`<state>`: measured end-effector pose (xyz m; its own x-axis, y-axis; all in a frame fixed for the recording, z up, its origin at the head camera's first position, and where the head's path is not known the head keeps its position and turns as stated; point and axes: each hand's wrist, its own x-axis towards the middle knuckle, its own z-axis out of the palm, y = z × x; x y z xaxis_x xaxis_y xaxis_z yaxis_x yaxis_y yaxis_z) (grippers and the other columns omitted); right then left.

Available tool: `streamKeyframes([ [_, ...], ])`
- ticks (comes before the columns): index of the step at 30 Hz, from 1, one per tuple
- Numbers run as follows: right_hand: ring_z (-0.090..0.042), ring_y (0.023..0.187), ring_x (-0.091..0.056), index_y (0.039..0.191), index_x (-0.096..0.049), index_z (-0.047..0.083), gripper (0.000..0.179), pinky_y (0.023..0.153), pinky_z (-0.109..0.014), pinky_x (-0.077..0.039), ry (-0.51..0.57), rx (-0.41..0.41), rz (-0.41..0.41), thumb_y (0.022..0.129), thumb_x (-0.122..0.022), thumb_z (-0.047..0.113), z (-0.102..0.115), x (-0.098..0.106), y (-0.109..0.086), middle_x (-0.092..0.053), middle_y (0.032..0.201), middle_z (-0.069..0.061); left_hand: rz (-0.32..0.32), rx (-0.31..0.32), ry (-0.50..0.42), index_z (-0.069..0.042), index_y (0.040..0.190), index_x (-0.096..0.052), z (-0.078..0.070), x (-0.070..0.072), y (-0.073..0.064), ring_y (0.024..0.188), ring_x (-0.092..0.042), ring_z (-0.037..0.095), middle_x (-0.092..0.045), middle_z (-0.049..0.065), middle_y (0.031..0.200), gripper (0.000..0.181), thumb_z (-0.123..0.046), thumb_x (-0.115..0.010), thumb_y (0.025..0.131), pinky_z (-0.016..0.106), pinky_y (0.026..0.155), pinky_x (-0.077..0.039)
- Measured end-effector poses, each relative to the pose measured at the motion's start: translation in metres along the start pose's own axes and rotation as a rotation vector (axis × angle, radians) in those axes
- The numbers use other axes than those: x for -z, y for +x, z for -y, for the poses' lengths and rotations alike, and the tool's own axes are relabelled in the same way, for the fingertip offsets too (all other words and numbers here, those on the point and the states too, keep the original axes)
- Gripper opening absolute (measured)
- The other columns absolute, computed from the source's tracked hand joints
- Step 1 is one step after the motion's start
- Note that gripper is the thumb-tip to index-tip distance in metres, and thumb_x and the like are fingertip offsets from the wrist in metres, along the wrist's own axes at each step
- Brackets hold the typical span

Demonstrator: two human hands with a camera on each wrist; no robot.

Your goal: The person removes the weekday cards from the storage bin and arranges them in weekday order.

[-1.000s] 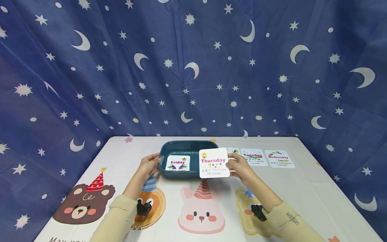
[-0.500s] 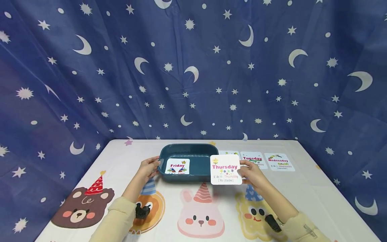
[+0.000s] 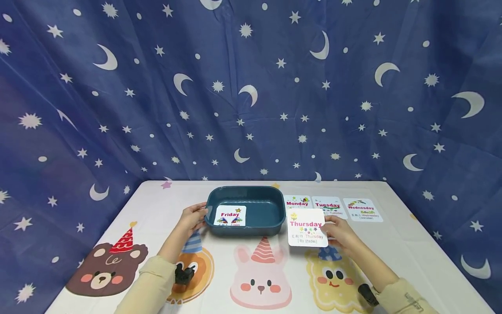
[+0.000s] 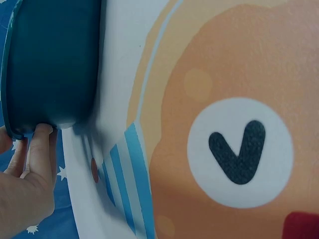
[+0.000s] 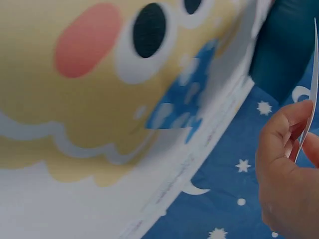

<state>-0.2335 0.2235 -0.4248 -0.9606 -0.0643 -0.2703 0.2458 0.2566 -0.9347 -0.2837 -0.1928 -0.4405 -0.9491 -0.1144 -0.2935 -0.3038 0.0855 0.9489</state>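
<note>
A dark teal basin [image 3: 264, 211] stands on the table with a "Friday" card [image 3: 231, 216] leaning inside its left part. My left hand [image 3: 192, 218] holds the basin's left end; in the left wrist view the fingers [image 4: 41, 149] press its outside wall and the thumb is at the rim. My right hand [image 3: 338, 231] pinches the right edge of a white square "Thursday" card [image 3: 307, 229], just right of the basin and above the table. Seen edge-on in the right wrist view, that card [image 5: 314, 84] sits between thumb and fingers.
Behind the held card lie a "Monday" card [image 3: 296, 202], a "Tuesday" card [image 3: 329, 206] and a "Wednesday" card [image 3: 362, 210] in a row. The tablecloth [image 3: 396, 244] bears printed animal faces. A blue curtain [image 3: 251, 144] with moons and stars hangs behind the table.
My right hand has carried the "Thursday" card rightward from over the basin's front right corner to beside it. The "Monday" card now shows more. My left hand stays at the basin.
</note>
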Motion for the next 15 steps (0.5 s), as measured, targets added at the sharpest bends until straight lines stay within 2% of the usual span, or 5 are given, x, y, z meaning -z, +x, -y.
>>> streamKeyframes([
  [8,-0.011,0.067,-0.057,0.121,-0.041,-0.010,0.038,0.060,-0.024,-0.051,-0.016,-0.039,0.037,0.087,-0.052,0.004,-0.010,0.001,0.012,-0.062,0.084,-0.002,0.004,0.001,0.004,0.001,0.140,-0.040,-0.001,-0.001,0.001,0.107,-0.057,0.024,-0.044,0.025,0.139,0.045,-0.008,-0.048,0.097,0.024,0.078,-0.054],
  [15,-0.012,0.065,-0.055,0.118,-0.044,-0.009,0.034,0.058,-0.025,-0.049,-0.070,-0.104,0.024,0.088,-0.054,0.002,-0.020,-0.001,0.025,-0.063,0.083,-0.004,0.005,0.003,-0.008,0.001,0.140,-0.040,0.000,0.001,0.001,0.111,-0.057,0.027,-0.044,0.026,0.139,0.044,-0.007,-0.047,0.097,0.023,0.077,-0.054],
])
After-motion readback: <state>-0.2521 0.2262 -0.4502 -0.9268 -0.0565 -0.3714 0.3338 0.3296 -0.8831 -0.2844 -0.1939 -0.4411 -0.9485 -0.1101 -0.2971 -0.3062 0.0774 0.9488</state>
